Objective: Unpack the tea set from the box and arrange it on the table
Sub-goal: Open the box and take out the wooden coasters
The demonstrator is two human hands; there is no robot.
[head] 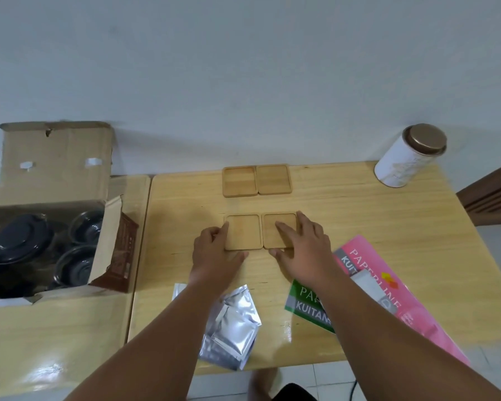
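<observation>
An open cardboard box [55,175] stands at the left, holding a dark teapot [18,241] and two dark cups [88,227] [75,264]. Two wooden coasters [239,180] [274,179] lie side by side at the back of the light wooden table [373,227]. Two more coasters lie side by side nearer to me. My left hand [214,256] touches the left edge of the near left coaster [245,231] with fingers apart. My right hand [304,247] rests flat across the near right coaster [276,230], thumb at its front edge.
A white tin with a bronze lid [408,156] stands at the back right corner. Silver foil pouches [232,325] lie near the front edge. Pink [388,285] and green [307,305] paper packs lie at the right front. A second table [55,342] adjoins on the left.
</observation>
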